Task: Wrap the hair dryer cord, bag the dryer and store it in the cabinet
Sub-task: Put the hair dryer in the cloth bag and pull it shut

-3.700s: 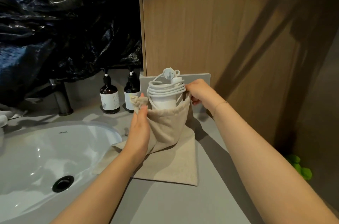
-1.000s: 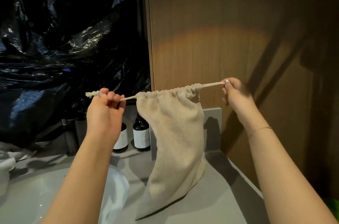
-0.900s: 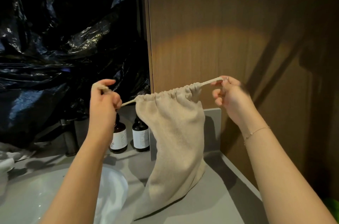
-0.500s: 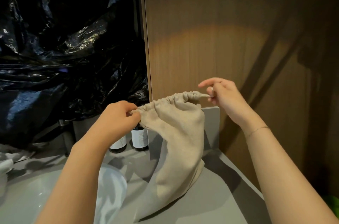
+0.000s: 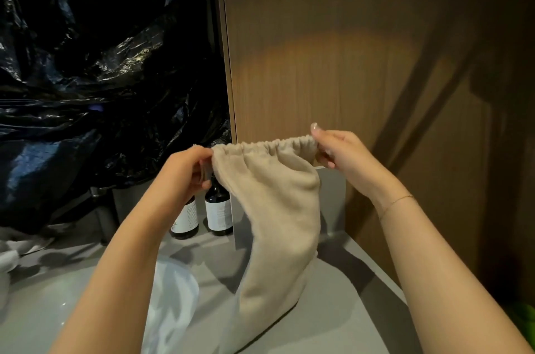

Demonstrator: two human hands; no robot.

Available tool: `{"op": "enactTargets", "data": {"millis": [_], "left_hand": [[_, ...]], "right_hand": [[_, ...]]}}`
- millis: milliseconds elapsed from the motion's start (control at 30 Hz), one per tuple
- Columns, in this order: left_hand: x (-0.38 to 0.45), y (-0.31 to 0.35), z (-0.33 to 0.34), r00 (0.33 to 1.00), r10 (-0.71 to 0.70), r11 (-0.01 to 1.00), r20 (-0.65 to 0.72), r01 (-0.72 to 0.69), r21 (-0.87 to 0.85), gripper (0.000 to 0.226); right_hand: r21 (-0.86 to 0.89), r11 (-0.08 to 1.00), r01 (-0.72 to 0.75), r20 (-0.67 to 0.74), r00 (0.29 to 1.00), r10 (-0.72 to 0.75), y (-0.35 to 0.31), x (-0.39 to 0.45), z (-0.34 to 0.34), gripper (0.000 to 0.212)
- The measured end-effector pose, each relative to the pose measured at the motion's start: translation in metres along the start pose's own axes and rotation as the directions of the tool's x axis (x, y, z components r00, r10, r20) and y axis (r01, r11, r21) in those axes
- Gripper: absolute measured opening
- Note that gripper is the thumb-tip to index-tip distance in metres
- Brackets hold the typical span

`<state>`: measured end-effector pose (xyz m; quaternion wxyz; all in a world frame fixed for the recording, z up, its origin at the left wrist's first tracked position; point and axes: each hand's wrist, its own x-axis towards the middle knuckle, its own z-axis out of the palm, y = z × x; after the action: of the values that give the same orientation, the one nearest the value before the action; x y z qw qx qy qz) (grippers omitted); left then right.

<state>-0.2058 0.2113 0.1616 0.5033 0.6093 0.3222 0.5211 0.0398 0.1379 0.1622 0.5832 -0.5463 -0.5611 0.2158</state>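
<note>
Holding the beige bag up by its gathered mouth, my left hand pinches one end and my right hand pinches the other, both clamped on cloth. Bottom of the bag rests on the grey counter, beside the sink. The dryer isn't visible; I judge it's inside. Bagging looks finished. Next: gather the bag in one hand and find the cabinet door, maybe that wood panel.
</note>
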Motion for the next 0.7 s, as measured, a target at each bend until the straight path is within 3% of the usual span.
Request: {"op": "enactTargets", "data": {"millis": [67, 100, 200, 267, 433, 533, 633, 700], "left_hand": [[-0.001, 0.005, -0.001, 0.999, 0.003, 0.965, 0.040, 0.007, -0.263, 0.035], [-0.002, 0.008, -0.004, 0.998, -0.002, 0.922, 0.067, 0.028, -0.387, 0.033], [0.000, 0.016, -0.022, 0.995, -0.004, 0.793, 0.096, 0.062, -0.606, 0.027], [0.001, 0.017, -0.031, 0.997, -0.006, 0.741, 0.077, 0.056, -0.670, 0.025], [0.005, 0.004, -0.022, 1.000, -0.012, 0.603, -0.011, -0.002, -0.798, 0.030], [0.003, 0.001, -0.013, 1.000, 0.029, 0.519, 0.001, -0.015, -0.855, 0.036], [-0.001, 0.005, -0.003, 0.998, 0.055, 0.322, -0.002, -0.020, -0.946, 0.031], [-0.003, 0.010, -0.002, 0.999, 0.036, 0.156, 0.027, 0.021, -0.987, 0.025]], "right_hand": [[0.320, 0.947, -0.004, 0.037, 0.999, -0.009, -0.008, 0.000, 0.000, 0.043], [0.494, 0.869, 0.015, 0.009, 1.000, -0.023, -0.010, 0.001, -0.002, 0.038], [0.851, 0.519, 0.086, -0.114, 0.993, 0.023, -0.012, 0.002, -0.013, 0.041], [0.920, 0.378, 0.102, -0.137, 0.988, 0.066, -0.011, 0.003, -0.018, 0.038], [0.952, 0.282, 0.122, -0.166, 0.977, 0.138, -0.008, 0.007, 0.006, 0.042], [0.983, 0.151, 0.103, -0.119, 0.988, 0.101, -0.011, 0.005, 0.017, 0.046], [0.997, 0.009, 0.076, -0.077, 0.993, 0.091, -0.018, 0.002, 0.023, 0.045], [1.000, -0.017, 0.003, -0.002, 0.999, 0.044, -0.022, -0.001, 0.026, 0.044]]}}
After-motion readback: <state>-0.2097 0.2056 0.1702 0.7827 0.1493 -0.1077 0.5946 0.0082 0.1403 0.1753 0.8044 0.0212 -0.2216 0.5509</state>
